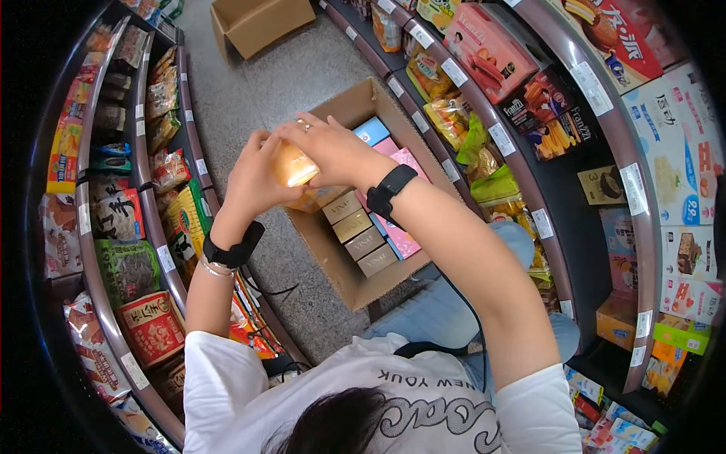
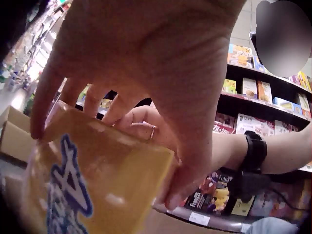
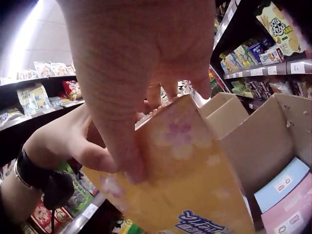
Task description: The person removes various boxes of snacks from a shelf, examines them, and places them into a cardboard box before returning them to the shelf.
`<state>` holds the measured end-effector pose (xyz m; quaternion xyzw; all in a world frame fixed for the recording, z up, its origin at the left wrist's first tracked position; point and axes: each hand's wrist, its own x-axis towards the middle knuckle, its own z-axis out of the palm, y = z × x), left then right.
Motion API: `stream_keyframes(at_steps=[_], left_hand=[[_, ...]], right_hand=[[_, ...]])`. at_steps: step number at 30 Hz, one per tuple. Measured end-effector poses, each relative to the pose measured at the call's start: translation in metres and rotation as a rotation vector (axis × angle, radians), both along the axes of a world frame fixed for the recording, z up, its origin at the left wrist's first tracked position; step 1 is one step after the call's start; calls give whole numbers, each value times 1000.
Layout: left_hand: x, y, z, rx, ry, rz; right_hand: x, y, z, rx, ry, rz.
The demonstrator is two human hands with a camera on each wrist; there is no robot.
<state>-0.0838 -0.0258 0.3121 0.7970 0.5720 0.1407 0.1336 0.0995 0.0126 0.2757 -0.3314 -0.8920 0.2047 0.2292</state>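
Observation:
Both hands hold a glossy yellow-orange pack (image 1: pixel 293 168) with blue lettering and pink flowers, over the left side of an open cardboard carton (image 1: pixel 361 107). My left hand (image 1: pixel 257 180) grips one side of it, thumb toward me. From the opposite side my right hand (image 1: pixel 336 155) curls over it, the fingers of both hands meeting at the far end. Blue lettering faces the left wrist view on the pack (image 2: pixel 107 170); in the right wrist view, flowers show on the pack (image 3: pixel 190 161). Inside the carton sit several small brown-gold boxes (image 1: pixel 367 242), pink boxes (image 1: pixel 408 161) and a light blue box (image 1: pixel 370 132).
Snack shelves run along the left (image 1: pixel 140 219) and right (image 1: pixel 484 113), close to both arms. A second cardboard box (image 1: pixel 261 26) stands farther up on the grey floor (image 1: pixel 227 98). A dark cable (image 1: pixel 274 291) lies near the left shelf. My knees are beside the carton's right corner.

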Motion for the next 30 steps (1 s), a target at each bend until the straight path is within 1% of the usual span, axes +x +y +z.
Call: stream_keyframes(at_steps=[3,9,11,15,19,22,24,26,27,30], left_hand=[[1,6,-15,-41,68,1],[2,26,-71,-93,296,2],[1,36,-93,-154,332,3],[12,52,-114,-346,414,-2],[40,56,-130,-495,504,59],[60,60,-137,-508,579,94],[57,67,-162,-561,624,130],[58,72,-176,-596,658,176],[63,73,-170,-666,733,80],[67,72,-188,-697,750,172]], right_hand=[[6,-2,-18,-43,-29,-66],[34,-9,-34,-56,18,-140],[44,-12,-34,-72,17,-159],[64,-22,-37,-134,25,-177],[82,-32,-39,-201,-17,-206],[97,-38,-43,-124,9,-220],[109,-43,-41,-148,15,-256],[121,-48,-38,-168,23,-281],[128,-52,-37,-179,28,-291],[143,-59,-35,-226,3,-319]])
